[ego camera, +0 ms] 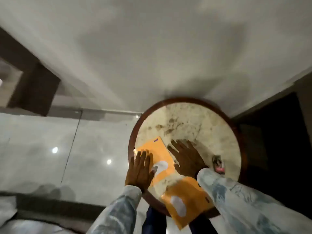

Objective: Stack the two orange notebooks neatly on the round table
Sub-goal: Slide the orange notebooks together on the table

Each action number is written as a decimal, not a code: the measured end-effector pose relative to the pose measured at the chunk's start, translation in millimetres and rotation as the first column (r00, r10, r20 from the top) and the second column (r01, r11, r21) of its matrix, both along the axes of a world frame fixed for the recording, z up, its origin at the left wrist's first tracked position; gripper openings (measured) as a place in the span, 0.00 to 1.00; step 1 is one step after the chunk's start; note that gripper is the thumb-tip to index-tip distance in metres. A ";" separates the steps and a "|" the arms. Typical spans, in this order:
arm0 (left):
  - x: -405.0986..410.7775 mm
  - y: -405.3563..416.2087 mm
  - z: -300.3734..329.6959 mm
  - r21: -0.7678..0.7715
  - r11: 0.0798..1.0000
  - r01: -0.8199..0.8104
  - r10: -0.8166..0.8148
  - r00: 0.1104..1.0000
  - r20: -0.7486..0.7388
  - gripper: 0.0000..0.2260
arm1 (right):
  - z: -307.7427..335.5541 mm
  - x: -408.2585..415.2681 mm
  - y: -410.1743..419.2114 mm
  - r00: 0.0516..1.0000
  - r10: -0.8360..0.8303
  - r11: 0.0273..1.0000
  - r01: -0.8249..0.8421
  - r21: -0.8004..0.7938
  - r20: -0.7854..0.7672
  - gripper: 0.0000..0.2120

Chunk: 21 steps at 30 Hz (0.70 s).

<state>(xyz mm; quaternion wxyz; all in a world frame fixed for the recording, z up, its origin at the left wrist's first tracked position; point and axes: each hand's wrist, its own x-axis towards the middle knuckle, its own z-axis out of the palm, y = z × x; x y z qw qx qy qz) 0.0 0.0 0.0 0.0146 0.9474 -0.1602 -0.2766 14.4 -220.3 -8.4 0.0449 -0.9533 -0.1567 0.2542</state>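
Two orange notebooks lie apart on the round table, a marble top with a dark wood rim. The farther notebook rests on the table's left part. My left hand lies flat with fingers spread against its left edge. Flat and spread too, my right hand sits along its right edge. The nearer notebook lies at the table's front and hangs over the rim toward me, partly under my right sleeve. Neither hand grips anything.
A small dark and pink packet lies on the table to the right of my right hand. A glossy tiled floor spreads to the left. A dark piece of furniture stands against the table's right side.
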 end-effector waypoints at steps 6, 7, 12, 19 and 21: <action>1.5 -2.2 -90.9 0.053 0.997 0.061 -0.052 0.986 -0.158 0.31 | -78.1 -12.4 18.2 0.996 0.027 0.999 -0.026 0.020 -0.081 0.32; 11.7 -3.6 -99.2 0.047 0.996 0.078 -0.072 0.990 -0.121 0.31 | -86.6 -10.3 16.9 0.997 -0.002 1.000 0.003 0.011 -0.072 0.33; 88.0 -30.3 -118.6 -0.031 0.962 0.270 -0.269 0.963 0.023 0.30 | -108.5 6.8 -14.7 0.971 -0.236 0.972 0.236 0.012 0.034 0.34; 160.6 -78.7 -124.5 -0.041 0.926 0.376 -0.373 0.925 0.065 0.30 | -119.7 46.8 -52.9 0.933 -0.355 0.935 0.355 0.002 0.063 0.36; 165.9 -84.1 -127.7 -0.032 0.923 0.384 -0.381 0.922 0.073 0.31 | -118.5 54.1 -56.7 0.931 -0.359 0.934 0.358 0.022 0.063 0.37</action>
